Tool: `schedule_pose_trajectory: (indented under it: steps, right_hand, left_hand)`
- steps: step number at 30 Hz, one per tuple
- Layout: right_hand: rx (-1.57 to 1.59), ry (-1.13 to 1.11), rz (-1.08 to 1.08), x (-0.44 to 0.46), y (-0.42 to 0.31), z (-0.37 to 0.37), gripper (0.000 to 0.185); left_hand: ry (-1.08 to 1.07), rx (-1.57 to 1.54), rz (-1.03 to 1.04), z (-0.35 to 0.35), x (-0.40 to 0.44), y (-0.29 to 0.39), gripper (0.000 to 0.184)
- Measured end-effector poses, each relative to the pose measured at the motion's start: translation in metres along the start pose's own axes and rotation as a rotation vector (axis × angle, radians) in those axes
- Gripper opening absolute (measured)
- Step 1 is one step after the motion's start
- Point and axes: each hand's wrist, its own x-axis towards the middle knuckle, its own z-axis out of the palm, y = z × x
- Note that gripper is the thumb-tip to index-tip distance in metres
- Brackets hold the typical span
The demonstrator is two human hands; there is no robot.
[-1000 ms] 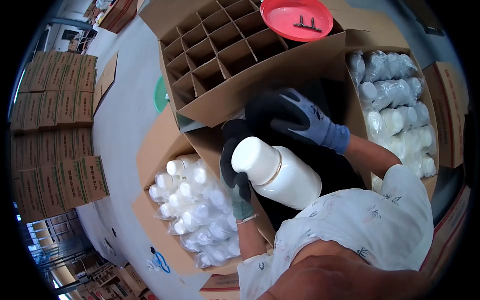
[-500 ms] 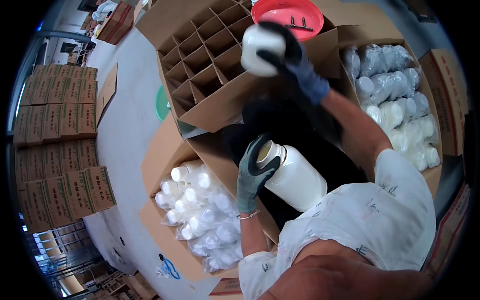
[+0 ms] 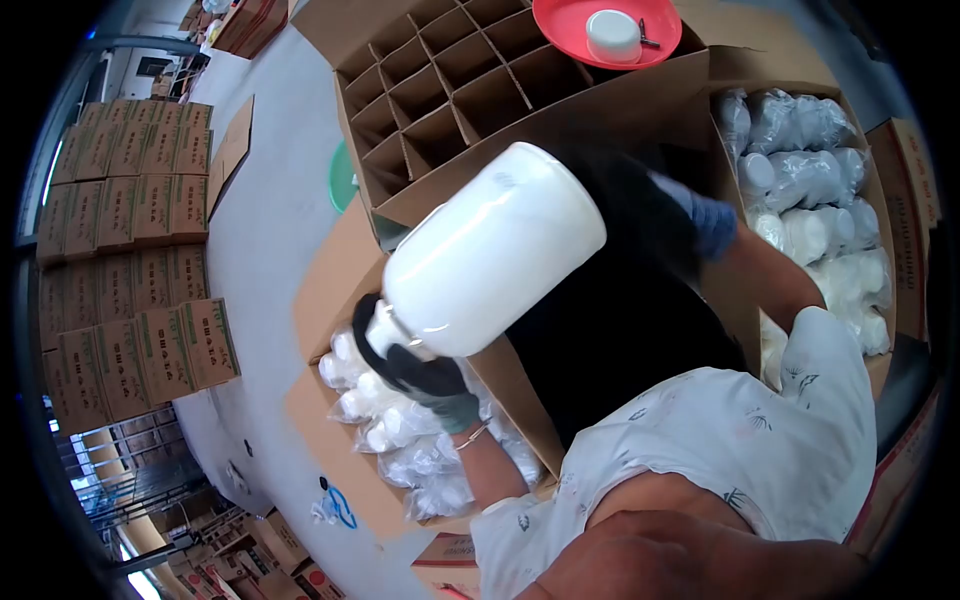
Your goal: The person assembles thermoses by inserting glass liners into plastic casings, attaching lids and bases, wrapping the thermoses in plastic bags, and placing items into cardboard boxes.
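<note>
My left hand [image 3: 415, 370], in a grey-green glove with dark fingers, is wrapped round the neck of a large white bottle [image 3: 495, 255]. The bottle is tilted, its neck at the lower left and its base at the upper right. My right hand [image 3: 640, 200], in a blue and black glove, is blurred beside the base; its fingers are hard to make out against the dark clothing. A white cap [image 3: 613, 36] lies in the red dish [image 3: 560, 28] next to a small dark metal piece [image 3: 648, 38].
A divided carton [image 3: 560, 130] stands in front, under the dish. Open boxes of plastic-wrapped white bottles stand at the left [image 3: 400, 425] and right [image 3: 805, 180]. Stacked cartons [image 3: 140, 190] line the far left. A green basin [image 3: 342, 175] is on the floor.
The white cap has gone from my right hand into the red dish. The large bottle has been lifted and turned over in my left hand. My right hand has come back down towards its base.
</note>
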Motion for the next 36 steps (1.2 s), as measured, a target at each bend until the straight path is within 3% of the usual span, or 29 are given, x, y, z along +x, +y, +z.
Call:
schedule_pose_trajectory:
  steps: [1, 4, 5, 6, 8, 9, 11, 12, 13, 14, 15, 16, 18, 19, 20, 23, 24, 25, 27, 28, 29, 30, 33, 34, 35, 36]
  right_hand:
    - [0.356, 0.056, 0.162, -0.014, 0.014, 0.012, 0.057]
    - [-0.024, 0.161, 0.359, 0.004, -0.024, 0.046, 0.054]
    - [-0.149, 0.14, 0.204, 0.004, -0.025, 0.047, 0.057]
    - [-0.267, 0.113, 0.05, 0.003, -0.026, 0.048, 0.059]
    - [-0.644, 0.016, -0.382, 0.01, -0.03, 0.045, 0.06]
    - [-0.87, -0.109, -0.492, 0.013, -0.044, 0.042, 0.057]
    - [-1.028, -0.365, -0.655, 0.022, -0.067, 0.034, 0.054]
    - [-1.083, -0.431, -0.62, 0.026, -0.081, 0.031, 0.053]
    - [-1.04, -0.473, -0.607, 0.034, -0.083, 0.02, 0.049]
    - [-0.857, -0.464, -0.401, 0.037, -0.052, -0.016, 0.049]
    - [-0.669, -0.397, -0.214, 0.032, -0.03, -0.036, 0.048]
    - [-0.465, -0.299, -0.051, 0.026, -0.009, -0.055, 0.048]
    - [-0.092, -0.027, 0.065, 0.026, -0.012, -0.026, 0.046]
    - [-0.094, -0.04, 0.056, 0.029, -0.01, -0.015, 0.045]
    - [-0.092, -0.051, 0.055, 0.029, -0.005, -0.008, 0.045]
    - [-0.112, -0.084, 0.086, 0.029, 0.006, 0.015, 0.038]
    - [-0.104, -0.047, 0.093, 0.021, 0.005, 0.029, 0.036]
    - [-0.097, -0.014, 0.1, 0.017, 0.002, 0.042, 0.035]
    - [-0.348, -0.185, -0.264, 0.021, -0.021, 0.058, 0.039]
    - [-0.43, -0.264, -0.406, 0.026, -0.032, 0.059, 0.04]
    - [-0.512, -0.336, -0.55, 0.032, -0.044, 0.059, 0.042]
    - [-0.565, -0.431, -0.564, 0.037, -0.06, 0.057, 0.048]
    - [-0.605, -0.436, -0.53, 0.046, -0.065, 0.043, 0.041]
    - [-0.759, -0.361, -0.502, 0.045, -0.058, 0.036, 0.042]
    - [-0.607, -0.246, -0.367, 0.043, -0.044, 0.03, 0.039]
    - [-0.426, -0.174, -0.235, 0.038, -0.039, 0.028, 0.039]
  left_hand:
    - [0.073, -0.235, -0.087, 0.007, -0.003, 0.01, 0.059]
    - [0.114, -0.272, -0.139, 0.012, -0.001, 0.014, 0.053]
    - [0.13, -0.265, -0.183, 0.013, 0.002, 0.008, 0.052]
    - [0.147, -0.527, -0.423, 0.015, -0.008, -0.015, 0.049]
    - [-0.283, -0.053, -0.23, 0.01, -0.022, -0.047, 0.037]
    - [-0.505, 0.113, -0.131, 0.005, -0.032, -0.058, 0.041]
    - [-0.861, -0.122, -0.211, 0.003, -0.05, -0.078, 0.059]
    - [-0.92, -0.111, -0.029, 0.001, -0.057, -0.078, 0.07]
    - [-0.781, -0.094, -0.068, 0.0, -0.06, -0.065, 0.069]
    - [-0.642, -0.078, -0.105, -0.001, -0.063, -0.048, 0.069]
    - [-0.497, -0.064, -0.139, 0.001, -0.066, -0.03, 0.069]
    - [-0.38, -0.139, -0.261, 0.001, -0.073, -0.012, 0.058]
    - [-0.17, -0.192, -0.354, 0.01, -0.094, -0.006, 0.06]
    - [-0.069, -0.217, -0.402, 0.013, -0.102, -0.002, 0.063]
    - [-0.074, -0.069, -0.291, 0.011, -0.108, 0.007, 0.067]
    - [-0.007, -0.054, -0.209, -0.003, -0.117, -0.004, 0.069]
    - [0.132, -0.287, -0.368, 0.0, -0.117, -0.012, 0.068]
    - [-0.001, -0.14, -0.353, -0.008, -0.102, -0.009, 0.063]
    - [-0.294, 0.058, -0.382, -0.025, -0.097, -0.04, 0.058]
    - [-0.598, 0.197, -0.131, -0.034, -0.108, -0.074, 0.06]
    - [-0.661, 0.084, -0.114, -0.038, -0.106, -0.069, 0.061]
    - [-0.73, -0.031, -0.101, -0.043, -0.106, -0.061, 0.062]
    - [-0.74, -0.229, -0.376, -0.039, -0.122, -0.055, 0.076]
    - [-0.694, 0.014, -0.071, -0.032, -0.112, -0.047, 0.078]
    - [-0.633, 0.255, 0.23, -0.026, -0.108, -0.039, 0.08]
    - [-0.305, -0.095, -0.361, -0.014, -0.123, -0.023, 0.076]
